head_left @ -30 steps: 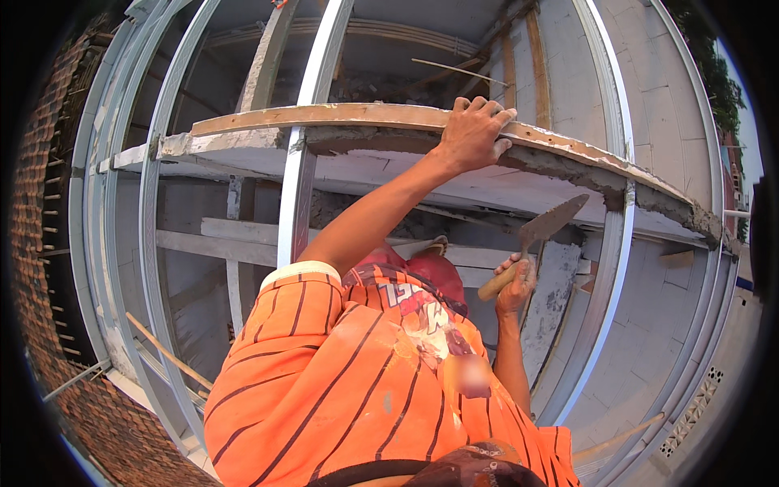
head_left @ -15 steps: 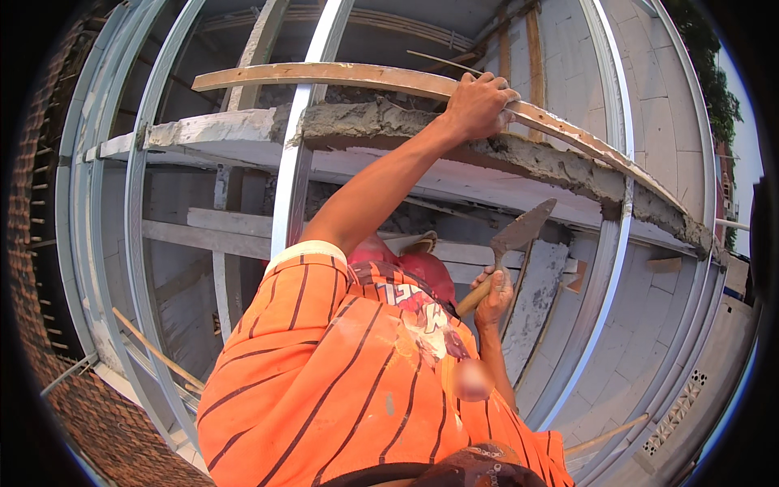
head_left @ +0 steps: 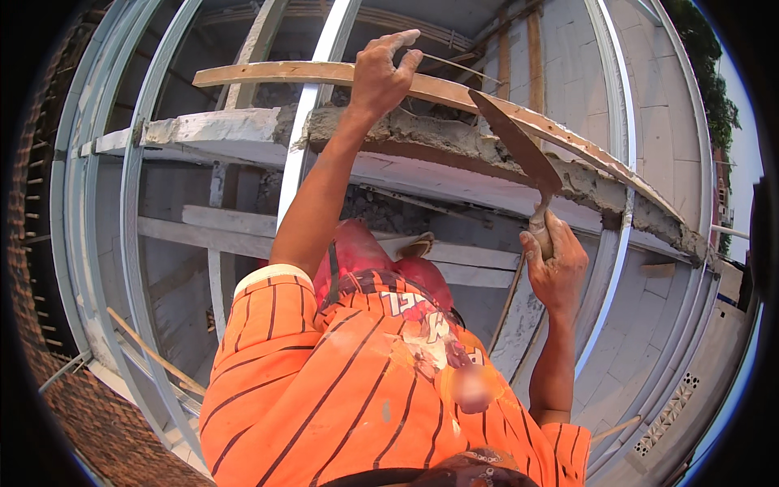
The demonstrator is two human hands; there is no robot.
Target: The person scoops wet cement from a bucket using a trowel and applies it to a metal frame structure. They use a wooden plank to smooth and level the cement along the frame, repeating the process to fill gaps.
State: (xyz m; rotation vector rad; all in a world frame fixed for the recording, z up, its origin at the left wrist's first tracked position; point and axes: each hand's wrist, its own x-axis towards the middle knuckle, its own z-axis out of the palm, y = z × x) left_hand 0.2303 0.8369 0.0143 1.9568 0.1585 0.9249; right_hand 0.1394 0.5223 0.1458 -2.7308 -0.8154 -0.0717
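My left hand (head_left: 381,75) is raised over the long wooden batten (head_left: 231,73), left of the trowel, with fingers slightly bent and apart, holding nothing; whether it touches the batten is unclear. My right hand (head_left: 556,264) grips the handle of a pointing trowel (head_left: 518,138), its mortar-dulled blade angled up and left, the tip over the batten. Beneath the batten runs a concrete ledge (head_left: 377,130) with rough grey mortar along its edge.
Vertical metal channels (head_left: 146,97) cross the ledge on both sides. Lower down are whitish boards (head_left: 203,239), rubble and a block wall (head_left: 625,325). A tiled roof (head_left: 89,406) lies at far left, trees (head_left: 702,40) at far right.
My left hand has let go of the batten's right part and moved up and left. The batten has shifted off the ledge's edge, exposing mortar. My right hand has lifted the trowel higher.
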